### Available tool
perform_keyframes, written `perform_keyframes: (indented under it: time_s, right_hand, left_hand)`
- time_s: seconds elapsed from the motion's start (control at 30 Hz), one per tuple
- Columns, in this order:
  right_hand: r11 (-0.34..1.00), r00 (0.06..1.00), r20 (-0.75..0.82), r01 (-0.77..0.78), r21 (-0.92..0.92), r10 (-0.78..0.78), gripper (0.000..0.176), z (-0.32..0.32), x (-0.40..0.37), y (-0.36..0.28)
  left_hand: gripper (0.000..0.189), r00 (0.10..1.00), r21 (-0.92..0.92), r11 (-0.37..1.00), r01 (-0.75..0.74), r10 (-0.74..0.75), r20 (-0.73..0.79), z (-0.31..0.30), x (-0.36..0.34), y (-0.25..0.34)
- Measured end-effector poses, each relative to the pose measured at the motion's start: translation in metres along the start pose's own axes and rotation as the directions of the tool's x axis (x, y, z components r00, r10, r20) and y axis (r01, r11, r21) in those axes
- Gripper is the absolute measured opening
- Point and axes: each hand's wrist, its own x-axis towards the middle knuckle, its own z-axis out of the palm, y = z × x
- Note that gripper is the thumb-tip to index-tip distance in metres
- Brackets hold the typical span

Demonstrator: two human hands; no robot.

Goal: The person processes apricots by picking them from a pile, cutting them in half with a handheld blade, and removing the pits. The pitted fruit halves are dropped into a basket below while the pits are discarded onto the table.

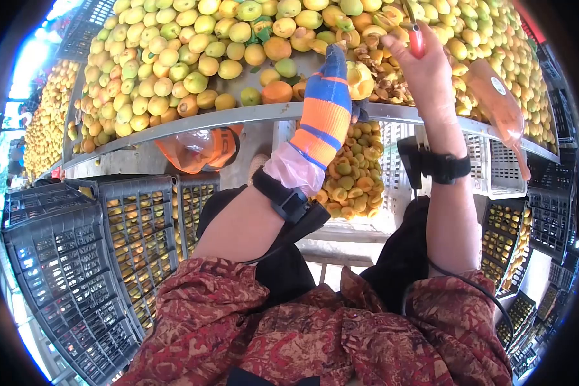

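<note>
My left hand, in an orange and blue striped knit glove over a clear plastic cuff, is closed on an apricot. Most of its fingers are hidden beneath the fruit. To its right, my bare right hand grips the red handle of a small knife. The thin metal blade points up and away, over the piled apricots. Brown apricot stones and cut pieces lie between my hands. Below my left hand, a white crate holds many apricot halves.
The table's metal rim crosses in front of me. An orange bag hangs under it at left, and a clear plastic bottle-like piece lies over the rim at right. Black crates of fruit stand on both sides.
</note>
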Motion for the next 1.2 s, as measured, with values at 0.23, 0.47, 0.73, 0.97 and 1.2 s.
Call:
perform_keyframes:
  time_s: [0.23,0.47,0.73,0.97,1.2]
  right_hand:
    - [0.962,0.902,0.39,0.247,-0.119,-0.184,0.02,0.009,-0.025,-0.002]
    - [0.97,0.974,0.087,0.219,-0.108,-0.21,0.029,0.01,-0.032,-0.002]
    - [0.883,0.973,0.036,0.223,-0.414,-0.228,0.032,-0.018,0.009,0.02]
    - [0.937,0.987,0.054,0.16,-0.311,-0.151,0.024,-0.004,0.002,0.011]
    - [0.949,0.987,0.014,0.159,-0.272,-0.161,0.024,-0.012,0.003,0.014]
  left_hand:
    - [0.058,0.983,0.264,0.964,-0.031,0.077,-0.166,-0.002,0.005,-0.002]
    - [0.054,0.986,0.059,0.994,0.089,-0.08,-0.15,0.0,-0.004,-0.005]
    - [0.034,0.908,0.912,0.042,-0.408,-0.087,0.41,-0.002,-0.045,-0.016]
    - [0.045,0.953,0.964,-0.048,-0.262,0.146,0.266,-0.022,0.015,0.012]
    - [0.052,0.965,0.966,-0.093,-0.243,0.079,0.251,-0.016,0.035,0.001]
